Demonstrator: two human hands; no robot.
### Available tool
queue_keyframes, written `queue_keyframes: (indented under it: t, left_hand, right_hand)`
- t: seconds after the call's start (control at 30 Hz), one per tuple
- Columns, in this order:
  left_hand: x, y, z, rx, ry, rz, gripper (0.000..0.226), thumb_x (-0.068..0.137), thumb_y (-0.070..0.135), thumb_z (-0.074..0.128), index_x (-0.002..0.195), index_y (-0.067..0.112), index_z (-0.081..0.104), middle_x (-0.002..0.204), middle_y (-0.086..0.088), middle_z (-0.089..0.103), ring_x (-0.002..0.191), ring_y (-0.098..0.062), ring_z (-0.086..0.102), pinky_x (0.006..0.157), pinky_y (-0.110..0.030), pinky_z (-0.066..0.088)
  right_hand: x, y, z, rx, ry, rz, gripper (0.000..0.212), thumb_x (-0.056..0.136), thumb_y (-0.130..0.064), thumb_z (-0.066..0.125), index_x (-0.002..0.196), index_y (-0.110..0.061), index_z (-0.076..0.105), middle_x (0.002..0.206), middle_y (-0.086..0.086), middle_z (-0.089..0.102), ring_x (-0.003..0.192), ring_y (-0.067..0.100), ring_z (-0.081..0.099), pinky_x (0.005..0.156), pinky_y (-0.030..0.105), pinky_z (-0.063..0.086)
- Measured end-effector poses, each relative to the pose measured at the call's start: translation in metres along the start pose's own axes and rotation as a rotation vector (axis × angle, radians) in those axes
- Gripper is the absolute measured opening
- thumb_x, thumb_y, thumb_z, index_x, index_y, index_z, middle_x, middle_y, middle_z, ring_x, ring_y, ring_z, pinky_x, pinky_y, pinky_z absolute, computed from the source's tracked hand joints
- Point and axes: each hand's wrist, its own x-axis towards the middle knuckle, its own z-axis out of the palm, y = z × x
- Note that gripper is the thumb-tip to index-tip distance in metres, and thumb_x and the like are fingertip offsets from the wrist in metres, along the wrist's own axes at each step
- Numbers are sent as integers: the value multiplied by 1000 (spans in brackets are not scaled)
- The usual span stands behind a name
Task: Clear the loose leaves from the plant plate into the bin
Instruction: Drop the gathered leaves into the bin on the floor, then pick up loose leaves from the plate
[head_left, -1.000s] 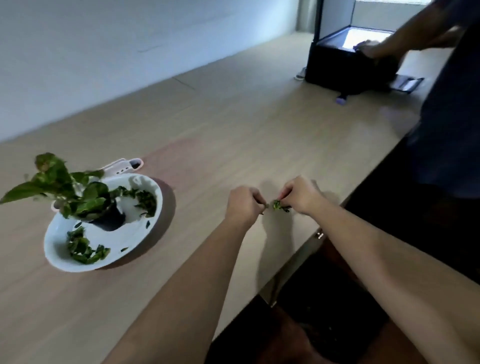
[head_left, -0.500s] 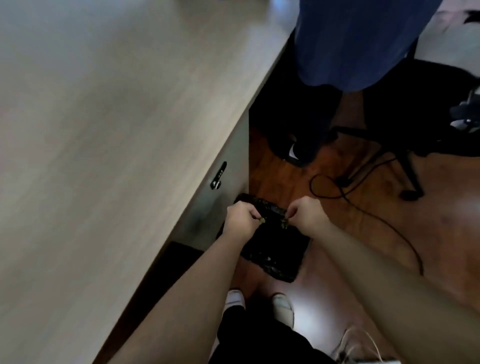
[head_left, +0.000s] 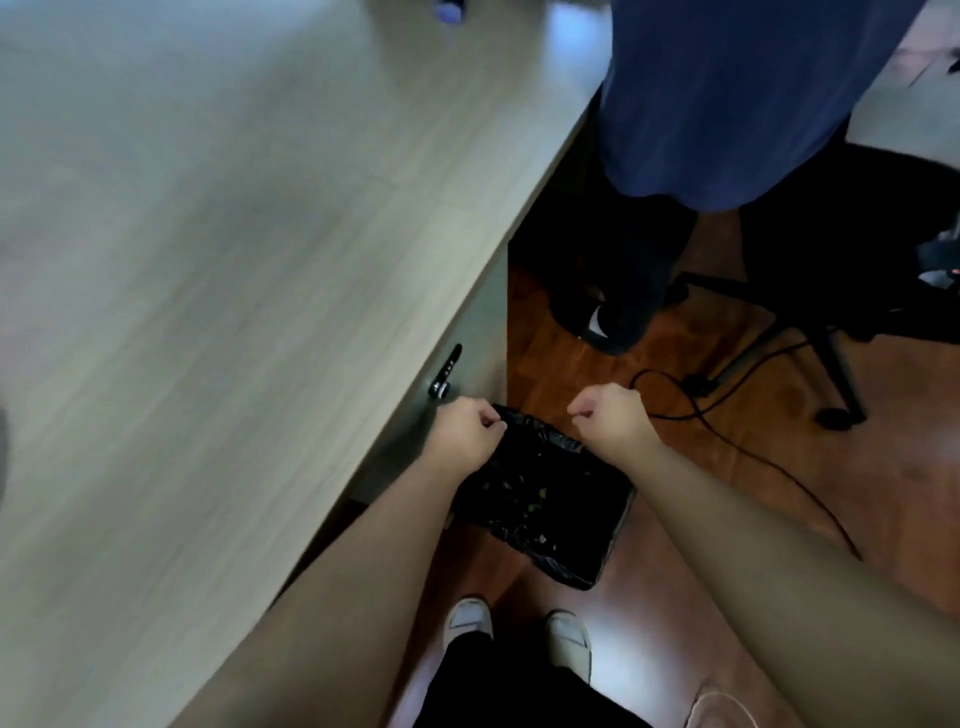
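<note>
Hovering over lined bin (head_left: 550, 512) | both hands (head_left: 464, 435) fisted (contents unclear) | desk (head_left: 218, 249) left | wood floor (head_left: 779, 467)

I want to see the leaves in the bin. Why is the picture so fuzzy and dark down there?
In the head view, the pale wooden desk top is smeared by motion blur; the black bag-lined bin sits in shadow, so only pale specks show inside; the brown wooden floor carries a bright glare patch near the white shoes; the wide lens bends the desk edge.
</note>
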Motion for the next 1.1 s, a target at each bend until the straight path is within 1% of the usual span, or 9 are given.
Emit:
queue_keyframes:
  t: [0.07, 0.17, 0.23, 0.37, 0.6, 0.73, 0.83, 0.93, 1.1]
  left_hand:
    - [-13, 15, -28, -6, 41, 17, 18, 88, 24, 62, 96, 13, 74, 104, -3, 74, 98, -17, 67, 81, -18, 43]
    - [-40, 30, -86, -57, 180, 14, 18, 87, 24, 64, 97, 13, 74, 106, -5, 74, 97, -16, 67, 75, -18, 42]
    - [-55, 33, -120, -78, 270, -14, 20, 86, 24, 63, 99, 12, 72, 106, -8, 74, 97, -18, 67, 72, -18, 41]
    - [-112, 0, -183, -94, 467, -107, 22, 87, 27, 62, 100, 11, 72, 105, -10, 73, 100, -23, 66, 79, -25, 46]
    - [-227, -120, -242, -141, 730, -416, 19, 83, 26, 62, 93, 13, 73, 105, -9, 72, 100, -25, 64, 85, -33, 51]
    - [-278, -194, -254, -227, 849, -585, 15, 80, 21, 62, 89, 12, 71, 101, -8, 71, 97, -25, 64, 85, -36, 55]
    - [-299, -247, -262, -267, 893, -675, 14, 80, 21, 62, 90, 13, 68, 106, -7, 68, 102, -26, 62, 86, -35, 52]
    - [-303, -292, -277, -243, 882, -690, 25, 80, 25, 67, 101, 13, 64, 119, -8, 62, 108, -25, 59, 89, -34, 48]
    - [-278, -344, -311, -128, 683, -661, 50, 79, 40, 69, 118, 14, 52, 125, -10, 51, 111, -29, 55, 92, -41, 50]
  right_hand:
    - [-5, -35, -21, -3, 45, -69, 24, 86, -4, 54, 93, -14, 75, 107, 9, 73, 98, 25, 67, 95, 33, 54]
    - [-19, -98, -47, -31, 82, -202, 20, 86, -14, 56, 84, -18, 75, 96, 6, 76, 89, 24, 69, 86, 34, 57]
    - [-24, -133, -57, -34, 89, -298, 17, 86, -18, 58, 81, -16, 74, 93, 7, 75, 91, 25, 68, 86, 33, 56]
    - [-47, -213, -47, -52, 19, -496, 17, 86, -15, 59, 77, -9, 73, 89, 12, 75, 91, 29, 67, 82, 32, 52]
    - [-121, -328, 45, -156, -238, -830, 13, 83, -14, 62, 83, -12, 75, 86, 10, 77, 85, 22, 69, 69, 22, 42]
    - [-152, -376, 111, -209, -379, -942, 11, 81, -13, 64, 78, -12, 74, 72, 5, 70, 72, 17, 61, 67, 24, 43]
    - [-165, -410, 159, -277, -399, -1022, 12, 81, -16, 64, 77, -14, 75, 72, -2, 66, 72, 14, 61, 68, 23, 44]
    - [-167, -442, 198, -337, -354, -1062, 11, 80, -15, 63, 80, -17, 74, 87, 0, 73, 80, 16, 64, 74, 27, 50]
    - [-153, -496, 253, -520, -290, -1072, 20, 78, -20, 66, 98, -18, 68, 107, 5, 66, 94, 26, 63, 81, 36, 55]
